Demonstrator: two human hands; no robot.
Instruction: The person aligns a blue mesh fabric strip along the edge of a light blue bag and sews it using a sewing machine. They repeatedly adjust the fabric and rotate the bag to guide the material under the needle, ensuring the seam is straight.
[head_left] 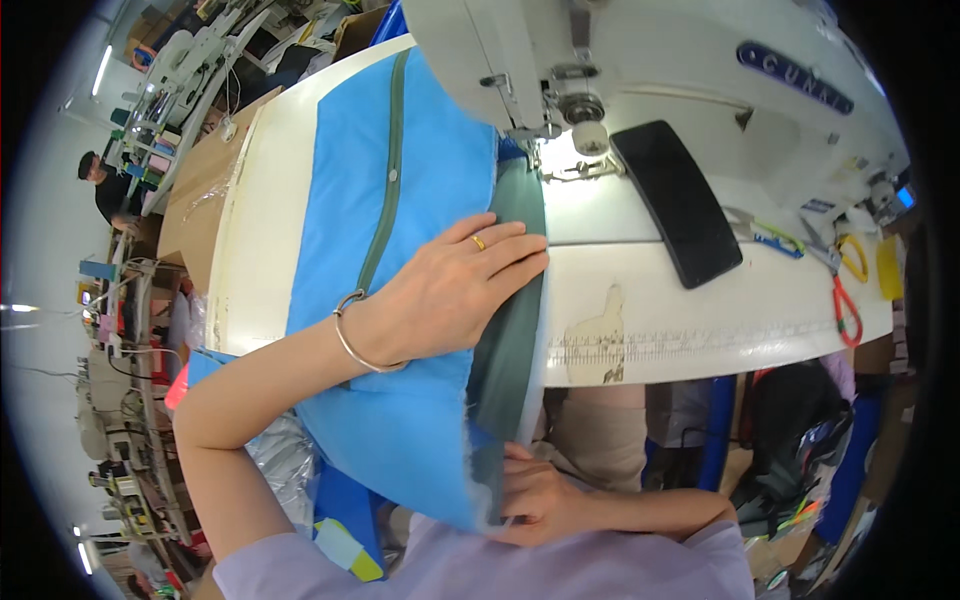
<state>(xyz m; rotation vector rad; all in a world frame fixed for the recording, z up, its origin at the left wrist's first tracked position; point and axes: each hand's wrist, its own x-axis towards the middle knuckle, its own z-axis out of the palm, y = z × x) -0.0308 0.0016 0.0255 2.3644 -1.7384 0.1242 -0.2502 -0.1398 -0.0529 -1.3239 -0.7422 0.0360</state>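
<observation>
A blue fabric panel (345, 150) with a green zipper (385, 215) lies across the white sewing table and hangs over its front edge. Along the panel's right side runs a dark green fabric strip (505, 365), whose far end reaches the presser foot (537, 160) of the sewing machine (480, 60). My left hand (455, 285) rests flat on both fabrics, fingers stretched out to the strip's right edge. Below the table edge, close to my body, my right hand (540, 500) grips the near end of the strip, its fingertips partly hidden by the cloth.
Right of the needle, a black phone (680, 205) lies on the table (690, 310). Beyond it are small thread snips (775, 240) and red-and-yellow-handled scissors (845, 310). A dark bag (800, 430) sits at the right below. Another person (110, 190) is far left among machines.
</observation>
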